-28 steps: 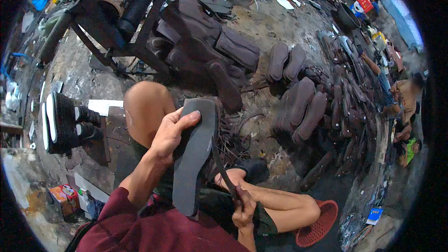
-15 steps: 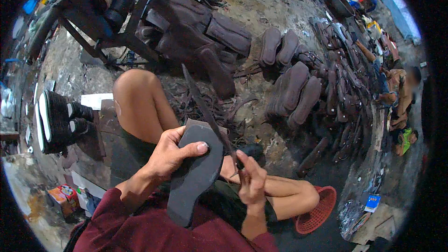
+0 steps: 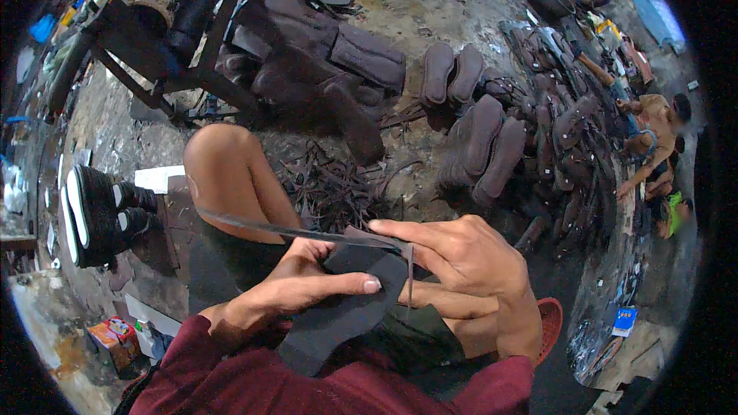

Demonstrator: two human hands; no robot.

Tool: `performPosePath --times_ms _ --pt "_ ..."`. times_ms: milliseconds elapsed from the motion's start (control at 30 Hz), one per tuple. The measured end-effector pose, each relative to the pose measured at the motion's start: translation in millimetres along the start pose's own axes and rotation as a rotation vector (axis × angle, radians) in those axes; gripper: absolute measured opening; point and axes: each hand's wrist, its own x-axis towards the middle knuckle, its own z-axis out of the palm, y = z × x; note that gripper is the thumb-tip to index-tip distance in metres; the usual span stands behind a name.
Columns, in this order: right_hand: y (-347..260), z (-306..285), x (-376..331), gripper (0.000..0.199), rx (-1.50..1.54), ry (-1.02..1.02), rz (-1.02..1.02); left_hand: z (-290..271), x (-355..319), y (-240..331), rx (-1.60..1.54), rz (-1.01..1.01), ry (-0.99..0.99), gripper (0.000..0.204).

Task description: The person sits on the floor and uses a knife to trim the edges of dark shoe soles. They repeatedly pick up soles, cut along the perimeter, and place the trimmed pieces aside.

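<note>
My left hand (image 3: pixel 296 288) grips a dark grey shoe sole (image 3: pixel 330 330) over my lap, the thumb pressed flat on its upper face. In my right hand (image 3: pixel 484 261) is a knife with a long, narrow dark blade (image 3: pixel 261 226). The blade lies across the sole's far end and points left over my knee. My right index finger reaches along the far side of the sole, at a brown flap of its edge. A thin strip (image 3: pixel 410 280) hangs beside the sole below the right fingers. The knife's handle is hidden in my right hand.
Dark trimmings (image 3: pixel 323 184) lie heaped beyond my hands. Stacked brown soles (image 3: pixel 470 142) and a long pile of them (image 3: pixel 565 131) are at the right. A black metal stand (image 3: pixel 146 61) is far left, a sole stack (image 3: pixel 96 215) nearer. A red basket (image 3: pixel 550 327) sits by my knee. Another person (image 3: pixel 657 127) sits far right.
The knife has swung from pointing away to lying across the sole, pointing left. My right hand has risen and turned over toward the sole's far end. The left hand keeps its hold.
</note>
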Motion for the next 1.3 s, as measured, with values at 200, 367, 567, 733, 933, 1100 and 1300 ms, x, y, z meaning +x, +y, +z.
performPosePath --times_ms 200,367,567,733,933,1100,1300 --pt "31 11 -1 0.038 0.462 0.023 0.081 -52 19 -30 -0.4 0.016 -0.404 0.067" --pt "8 68 -8 0.044 0.143 0.798 0.034 -45 34 -24 -0.503 0.43 -0.366 0.059" --pt "-21 121 4 0.042 0.787 0.954 0.145 5 46 29 -0.624 0.449 0.39 0.037" --pt "20 182 -44 0.041 0.291 0.865 0.157 -9 50 28 -0.596 0.427 0.45 0.036" --pt "18 193 -89 0.036 0.214 0.695 0.253 -20 44 7 -0.444 0.41 0.523 0.038" --pt "10 158 -40 0.044 0.324 0.589 0.272 -28 33 -12 -0.448 0.383 0.52 0.043" --pt "19 137 26 0.046 0.37 0.537 0.094 -46 20 -22 -0.355 0.368 0.504 0.053"
